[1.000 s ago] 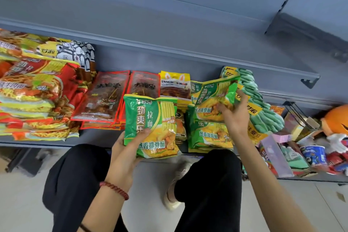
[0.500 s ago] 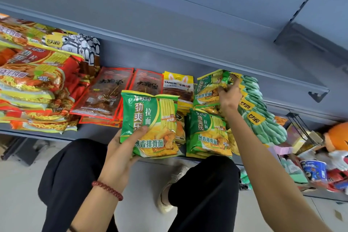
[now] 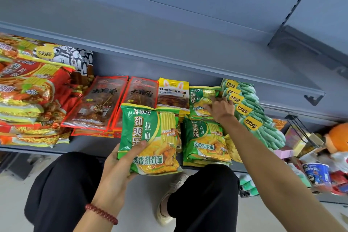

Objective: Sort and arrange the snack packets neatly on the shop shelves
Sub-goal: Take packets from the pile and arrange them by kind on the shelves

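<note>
Hands first: left hand [image 3: 120, 164] holds one green noodle pkt [image 3: 150, 137] up in front of the low shelf [image 3: 90, 143]. Its thumb lies flat across the pkt's front & the other fingers curl round the back, so it's gripped nr the bottom left corner. A red bead band [image 3: 101, 214] sits on that wrist. Right hand [image 3: 220, 109] reaches further in & rests on a 2nd green pkt [image 3: 199, 100] that lies flat at the back of the shelf. Its fingers are close together on that pkt's right side, but I can't tell if they pinch it or just press on it. Just in front of that one is a small stack of the same green pkts [image 3: 205, 143], at the shelf's front edge. Right beside the right hand is a row of pale green pkts [image 3: 259, 118] w/ yellow labels, each leaning on the next. To the left: a yellow pkt [image 3: 173, 94] w/ bunny ears, then red skewer pkts [image 3: 98, 105], then a big messy pile of red noodle pkts [image 3: 28, 100]. Far right & lower down sit an orange soft toy [image 3: 337, 137] & a blue cup [image 3: 316, 173]. Knees in black trousers [image 3: 62, 184] show below the shelf.
</note>
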